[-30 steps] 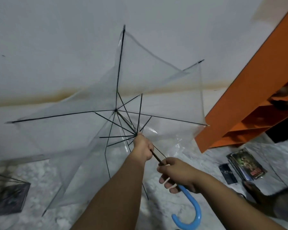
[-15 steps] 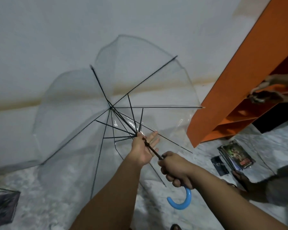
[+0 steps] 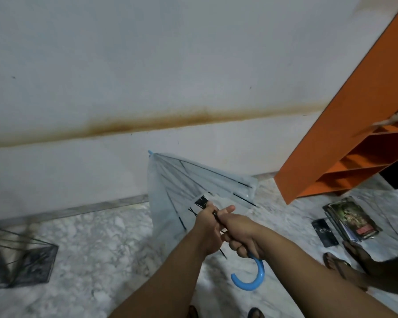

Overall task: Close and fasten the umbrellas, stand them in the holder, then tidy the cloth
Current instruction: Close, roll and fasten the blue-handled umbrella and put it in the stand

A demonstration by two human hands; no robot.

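A clear plastic umbrella (image 3: 170, 189) with black ribs and a blue tip is folded down, its canopy hanging loose and pointing away toward the wall. My left hand (image 3: 208, 228) grips the shaft at the runner, close to the ribs' ends. My right hand (image 3: 241, 232) is closed around the shaft just above the blue hooked handle (image 3: 254, 278). The two hands touch. A black wire holder (image 3: 28, 258) stands on the floor at the far left, blurred.
An orange shelf unit (image 3: 345, 125) leans at the right against the white wall. Books and a dark phone (image 3: 347, 220) lie on the marble floor beside another person's sandalled feet (image 3: 345, 265). My own feet show at the bottom edge.
The umbrella's canopy has collapsed from spread wide to folded. My left hand slid the runner down the shaft until it met my right hand.
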